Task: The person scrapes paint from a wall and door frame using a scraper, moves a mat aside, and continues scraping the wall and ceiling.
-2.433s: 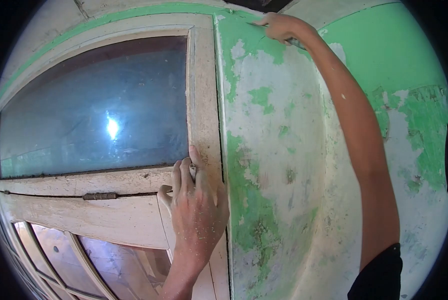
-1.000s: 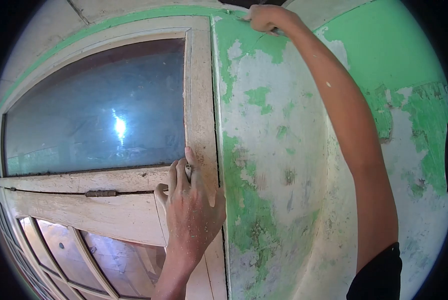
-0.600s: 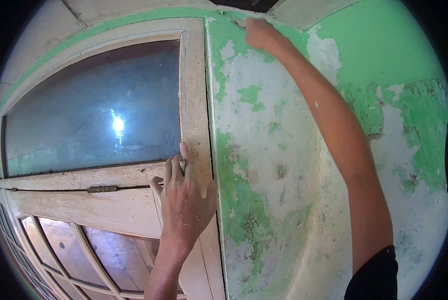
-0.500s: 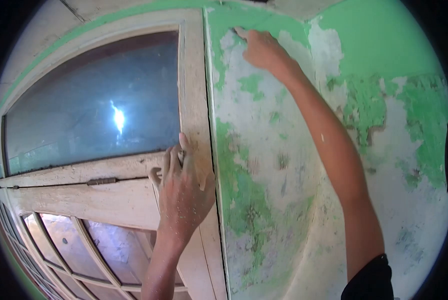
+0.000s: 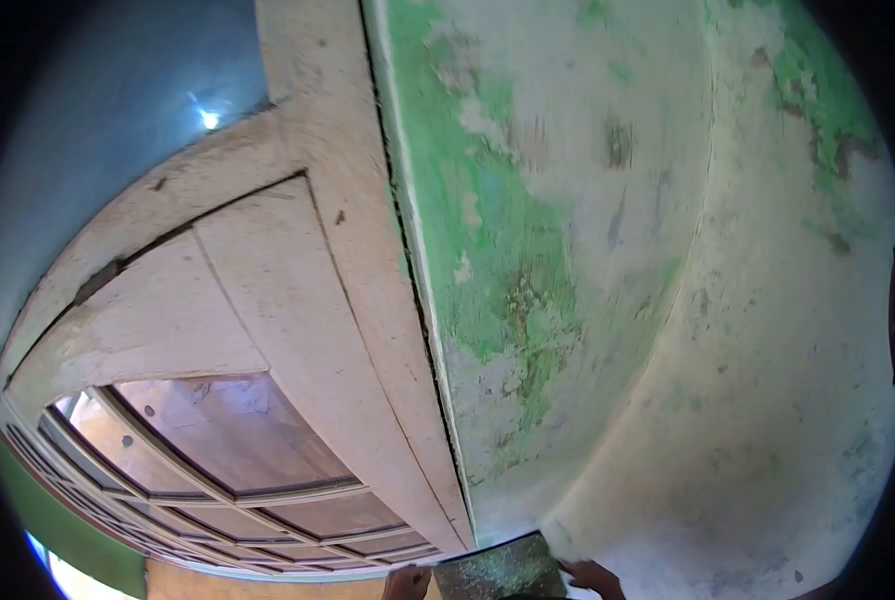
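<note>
A flake-covered board [image 5: 498,568] lies at the bottom of the view, below the peeling wall [image 5: 568,230]. The left hand [image 5: 406,582] and right hand [image 5: 594,578] are at its opposite sides, partly visible; grip cannot be confirmed. The paned door [image 5: 258,270] adjoins the wall.

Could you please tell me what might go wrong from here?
The dark flat surface between the left hand and right hand is strewn with pale green flakes, which could slide off if it tips or is jolted. The ragged green paint on the wall may shed more. A careless knock might crack the door's glass pane nearby.
</note>
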`<state>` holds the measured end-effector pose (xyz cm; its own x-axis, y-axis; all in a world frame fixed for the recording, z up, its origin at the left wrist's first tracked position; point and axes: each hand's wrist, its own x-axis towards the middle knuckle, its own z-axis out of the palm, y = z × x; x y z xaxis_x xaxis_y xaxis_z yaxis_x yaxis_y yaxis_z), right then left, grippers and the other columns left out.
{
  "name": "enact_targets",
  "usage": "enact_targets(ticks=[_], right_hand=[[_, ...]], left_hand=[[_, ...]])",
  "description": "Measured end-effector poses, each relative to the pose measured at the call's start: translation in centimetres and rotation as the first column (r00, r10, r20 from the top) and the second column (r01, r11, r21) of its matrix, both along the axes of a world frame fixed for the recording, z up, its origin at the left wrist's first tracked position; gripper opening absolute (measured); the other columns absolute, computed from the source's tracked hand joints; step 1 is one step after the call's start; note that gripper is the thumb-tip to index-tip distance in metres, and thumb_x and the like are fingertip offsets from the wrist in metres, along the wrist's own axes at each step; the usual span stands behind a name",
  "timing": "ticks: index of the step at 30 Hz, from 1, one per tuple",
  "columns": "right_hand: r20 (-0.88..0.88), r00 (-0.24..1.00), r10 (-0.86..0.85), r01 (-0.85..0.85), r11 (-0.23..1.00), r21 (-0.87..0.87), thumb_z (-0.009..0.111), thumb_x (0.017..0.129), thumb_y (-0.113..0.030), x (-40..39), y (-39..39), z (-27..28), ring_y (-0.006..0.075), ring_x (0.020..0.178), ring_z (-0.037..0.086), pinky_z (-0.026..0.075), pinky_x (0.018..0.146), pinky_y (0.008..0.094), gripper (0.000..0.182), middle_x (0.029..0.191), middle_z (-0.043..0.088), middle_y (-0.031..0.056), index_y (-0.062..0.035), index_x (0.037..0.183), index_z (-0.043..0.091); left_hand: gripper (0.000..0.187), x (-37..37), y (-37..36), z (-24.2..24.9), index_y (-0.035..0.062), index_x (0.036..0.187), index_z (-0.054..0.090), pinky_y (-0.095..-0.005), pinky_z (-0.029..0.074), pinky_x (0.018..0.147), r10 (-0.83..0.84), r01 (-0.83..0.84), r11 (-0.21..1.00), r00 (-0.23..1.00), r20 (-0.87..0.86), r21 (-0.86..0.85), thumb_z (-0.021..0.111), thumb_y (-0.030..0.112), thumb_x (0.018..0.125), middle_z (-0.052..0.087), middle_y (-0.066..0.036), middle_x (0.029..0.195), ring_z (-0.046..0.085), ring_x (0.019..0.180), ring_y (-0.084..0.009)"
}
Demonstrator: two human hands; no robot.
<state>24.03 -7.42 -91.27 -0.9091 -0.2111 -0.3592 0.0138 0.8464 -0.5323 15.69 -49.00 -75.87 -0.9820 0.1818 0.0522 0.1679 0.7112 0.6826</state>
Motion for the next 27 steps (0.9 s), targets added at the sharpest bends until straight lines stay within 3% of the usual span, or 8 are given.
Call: enact_targets(ticks=[2, 6, 9, 14, 17, 20, 24, 27], right_hand=[[0.109, 0.987, -0.121, 0.115, 0.992, 0.055, 0.063, 0.078, -0.029, 11.3, 4.5, -16.0, 0.0264, 0.075, 0.068, 0.055, 0.068, 0.0384, 0.05, 0.086, 0.069, 0.0124, -0.0171, 0.126, 0.061], [0.75, 0.544, -0.377, 0.462, 0.88, 0.107, 0.063, 0.079, -0.038, 7.3, 2.7, -0.5, 0.0223, 0.076, 0.066, 0.056, 0.068, 0.0376, 0.046, 0.092, 0.069, 0.0086, -0.0212, 0.122, 0.063], [0.252, 0.964, -0.087, 0.015, 0.961, 0.277, 0.056, 0.079, -0.023, 1.8, 1.2, 0.5, 0.0372, 0.085, 0.068, 0.055, 0.074, 0.0493, 0.056, 0.093, 0.069, 0.0188, -0.0296, 0.135, 0.053], [-0.263, 0.949, -0.172, 0.103, 0.961, -0.257, 0.062, 0.086, -0.016, -8.8, -7.6, 21.8, 0.0345, 0.071, 0.061, 0.046, 0.066, 0.0442, 0.048, 0.089, 0.065, 0.0194, -0.0234, 0.133, 0.059], [-0.359, 0.896, -0.261, 0.071, 0.882, -0.465, 0.063, 0.088, -0.013, -10.2, -11.8, 29.0, 0.0311, 0.072, 0.061, 0.048, 0.065, 0.0399, 0.045, 0.088, 0.064, 0.018, -0.0157, 0.133, 0.06], [-0.435, 0.808, -0.398, 0.077, 0.803, -0.592, 0.063, 0.087, -0.004, -11.0, -13.4, 31.7, 0.0291, 0.076, 0.063, 0.049, 0.067, 0.0351, 0.044, 0.091, 0.063, 0.0183, -0.0063, 0.131, 0.059], [-0.602, 0.67, -0.434, -0.07, 0.771, -0.633, 0.062, 0.085, 0.004, -12.1, -13.1, 35.1, 0.0292, 0.08, 0.065, 0.052, 0.071, 0.0325, 0.045, 0.095, 0.064, 0.0184, -0.0006, 0.129, 0.058], [-0.75, 0.511, -0.419, -0.185, 0.799, -0.572, 0.063, 0.083, 0.004, -14.1, -11.9, 34.4, 0.0303, 0.082, 0.066, 0.053, 0.07, 0.0344, 0.042, 0.1, 0.063, 0.0188, -0.0022, 0.125, 0.06]], left_hand=[[0.02, 2.6, -2.0, -1.5, 0.0047, 0.098, 0.071, -0.0462, 0.052, 0.078, -0.066, 0.063, 0.998, 0.99, 0.123, 0.031, 0.053, 0.011, 0.092, 0.07, -0.017, 0.091, 0.065, 0.088, -0.0396], [0.034, 0.6, -2.5, -2.1, 0.001, 0.087, 0.07, -0.0467, 0.053, 0.068, -0.154, 0.172, 0.983, 0.963, 0.219, -0.068, 0.055, 0.031, 0.092, 0.069, -0.018, 0.08, 0.068, 0.079, -0.0377], [0.048, -4.4, 0.8, 0.9, 0.0067, 0.098, 0.073, -0.0472, 0.05, 0.077, -0.278, 0.342, 0.933, 0.883, 0.377, -0.115, 0.055, 0.051, 0.091, 0.068, -0.022, 0.087, 0.065, 0.086, -0.0413], [0.043, -9.4, 8.4, 6.8, 0.0058, 0.111, 0.067, -0.0378, 0.051, 0.078, -0.607, 0.583, 0.794, 0.766, 0.212, 0.169, 0.049, 0.043, 0.099, 0.069, -0.016, 0.094, 0.065, 0.082, -0.0284], [0.051, -9.3, 11.6, 8.2, 0.0041, 0.121, 0.064, -0.0303, 0.049, 0.073, -0.576, 0.313, 0.808, 0.596, 0.559, 0.499, 0.04, 0.045, 0.103, 0.067, -0.01, 0.094, 0.062, 0.079, -0.0179], [0.056, -8.2, 14.2, 10.2, 0.0007, 0.122, 0.063, -0.0252, 0.045, 0.065, -0.552, -0.115, 0.503, 0.72, 0.421, 0.857, 0.033, 0.045, 0.105, 0.064, -0.005, 0.088, 0.056, 0.076, -0.0106], [0.053, -8.8, 16.1, 16.7, -0.0012, 0.12, 0.064, -0.0248, 0.041, 0.057, -0.383, 0.057, 0.591, 0.898, 0.218, 0.804, 0.037, 0.041, 0.105, 0.061, -0.007, 0.074, 0.051, 0.063, -0.0126], [0.031, -11.9, 17.9, 18.3, -0.0008, 0.107, 0.071, -0.0304, 0.05, 0.063, -0.158, 0.529, 0.673, 0.786, -0.597, 0.518, 0.049, 0.019, 0.099, 0.067, -0.017, 0.088, 0.064, 0.069, -0.027]])
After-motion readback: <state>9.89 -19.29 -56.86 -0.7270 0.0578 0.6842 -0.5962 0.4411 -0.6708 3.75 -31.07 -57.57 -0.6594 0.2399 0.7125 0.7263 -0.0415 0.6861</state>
